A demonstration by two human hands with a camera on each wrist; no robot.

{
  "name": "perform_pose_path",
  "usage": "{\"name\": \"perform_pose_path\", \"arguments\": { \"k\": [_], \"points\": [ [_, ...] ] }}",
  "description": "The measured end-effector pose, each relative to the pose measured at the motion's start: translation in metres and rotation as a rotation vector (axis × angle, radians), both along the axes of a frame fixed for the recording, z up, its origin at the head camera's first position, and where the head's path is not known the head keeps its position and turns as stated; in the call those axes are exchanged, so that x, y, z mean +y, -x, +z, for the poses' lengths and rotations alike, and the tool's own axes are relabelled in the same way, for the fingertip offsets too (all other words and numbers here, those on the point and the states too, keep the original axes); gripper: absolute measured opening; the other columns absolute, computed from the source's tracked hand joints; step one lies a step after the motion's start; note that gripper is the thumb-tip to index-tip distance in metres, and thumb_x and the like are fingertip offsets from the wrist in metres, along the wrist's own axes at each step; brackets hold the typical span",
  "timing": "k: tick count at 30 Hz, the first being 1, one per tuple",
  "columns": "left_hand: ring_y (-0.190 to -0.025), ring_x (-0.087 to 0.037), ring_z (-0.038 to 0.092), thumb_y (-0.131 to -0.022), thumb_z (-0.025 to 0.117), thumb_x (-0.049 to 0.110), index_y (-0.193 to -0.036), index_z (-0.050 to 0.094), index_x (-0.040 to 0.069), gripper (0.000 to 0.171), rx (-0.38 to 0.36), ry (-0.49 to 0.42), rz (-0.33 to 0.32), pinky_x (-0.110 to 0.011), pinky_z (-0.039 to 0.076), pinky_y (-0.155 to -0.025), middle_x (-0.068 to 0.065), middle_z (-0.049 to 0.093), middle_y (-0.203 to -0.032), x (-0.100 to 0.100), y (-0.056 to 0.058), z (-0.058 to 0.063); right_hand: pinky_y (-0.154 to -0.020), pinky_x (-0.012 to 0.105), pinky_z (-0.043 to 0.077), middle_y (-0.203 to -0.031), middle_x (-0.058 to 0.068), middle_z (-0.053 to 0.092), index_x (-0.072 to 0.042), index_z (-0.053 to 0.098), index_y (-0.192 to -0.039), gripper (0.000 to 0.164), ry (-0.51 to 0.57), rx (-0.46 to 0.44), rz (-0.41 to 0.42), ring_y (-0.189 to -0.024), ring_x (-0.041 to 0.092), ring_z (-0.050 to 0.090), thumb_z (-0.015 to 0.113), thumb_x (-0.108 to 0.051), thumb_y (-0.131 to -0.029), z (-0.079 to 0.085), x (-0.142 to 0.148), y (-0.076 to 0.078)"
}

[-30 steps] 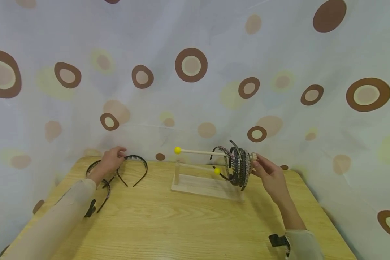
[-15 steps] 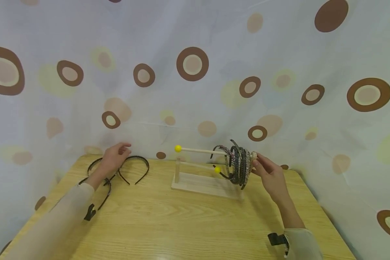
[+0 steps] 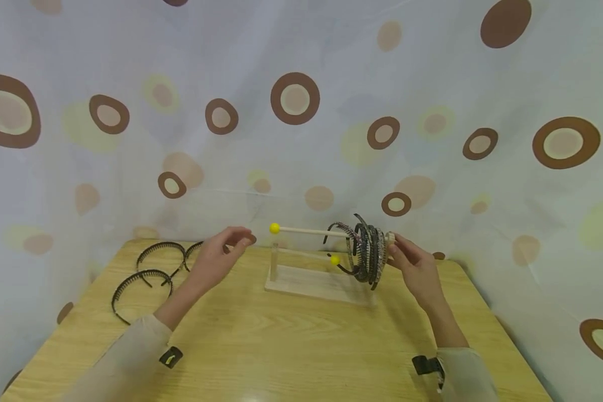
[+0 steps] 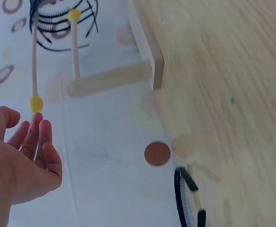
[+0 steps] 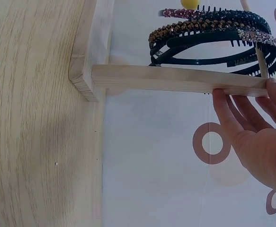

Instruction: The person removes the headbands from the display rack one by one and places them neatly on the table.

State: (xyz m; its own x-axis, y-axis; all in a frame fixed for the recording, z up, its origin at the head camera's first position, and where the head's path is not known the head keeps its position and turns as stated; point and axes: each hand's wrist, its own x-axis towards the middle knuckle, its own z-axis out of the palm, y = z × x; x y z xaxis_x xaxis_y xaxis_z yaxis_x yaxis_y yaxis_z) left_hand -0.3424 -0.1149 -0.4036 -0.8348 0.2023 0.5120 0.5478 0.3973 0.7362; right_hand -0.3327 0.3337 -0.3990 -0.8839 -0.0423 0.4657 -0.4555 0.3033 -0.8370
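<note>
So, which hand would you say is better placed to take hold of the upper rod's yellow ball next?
Probably the left hand: it is empty and close to that ball, while the right hand holds the stand at the far end, beyond the hung headbands.

Dark, partly glittery headbands hang bunched at the right end of an upright, yellow-tipped wooden stand; black toothed headbands lie on the desk to its left.
</note>
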Motion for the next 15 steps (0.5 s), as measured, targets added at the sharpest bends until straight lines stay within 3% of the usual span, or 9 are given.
{"name": "perform_pose_path", "arguments": {
  "k": [4,9,15],
  "points": [
    [-0.094,-0.011,0.064,-0.105,0.061,0.026,-0.126,0.069,0.014,0.025,0.010,0.044,-0.108,-0.040,0.052,-0.076,0.007,0.071,-0.107,0.041,-0.001,-0.005,-0.088,0.031,0.055,-0.142,0.026,0.053,-0.002,0.048,-0.151,0.051,0.004,0.003,0.002,-0.113,0.009,0.064,0.059,-0.023,-0.106,0.004,0.002,0.000],
    [-0.105,-0.012,0.063,-0.104,0.062,0.023,-0.123,0.072,0.016,0.022,-0.013,0.123,-0.233,-0.046,0.051,-0.088,0.008,0.070,-0.114,0.088,0.002,-0.015,-0.089,0.032,0.054,-0.140,0.026,0.054,-0.001,0.047,-0.151,0.052,0.019,-0.006,0.022,-0.111,0.009,0.064,0.059,-0.022,-0.106,0.007,0.003,-0.002],
    [-0.102,-0.014,0.064,-0.103,0.062,0.018,-0.125,0.070,0.012,0.024,-0.035,0.070,-0.310,-0.042,0.053,-0.089,0.002,0.069,-0.118,0.135,-0.003,-0.016,-0.090,0.036,0.054,-0.138,0.028,0.054,-0.001,0.047,-0.151,0.050,0.033,-0.011,0.037,-0.110,0.008,0.065,0.059,-0.019,-0.106,0.003,0.003,-0.006]
  ]
}}
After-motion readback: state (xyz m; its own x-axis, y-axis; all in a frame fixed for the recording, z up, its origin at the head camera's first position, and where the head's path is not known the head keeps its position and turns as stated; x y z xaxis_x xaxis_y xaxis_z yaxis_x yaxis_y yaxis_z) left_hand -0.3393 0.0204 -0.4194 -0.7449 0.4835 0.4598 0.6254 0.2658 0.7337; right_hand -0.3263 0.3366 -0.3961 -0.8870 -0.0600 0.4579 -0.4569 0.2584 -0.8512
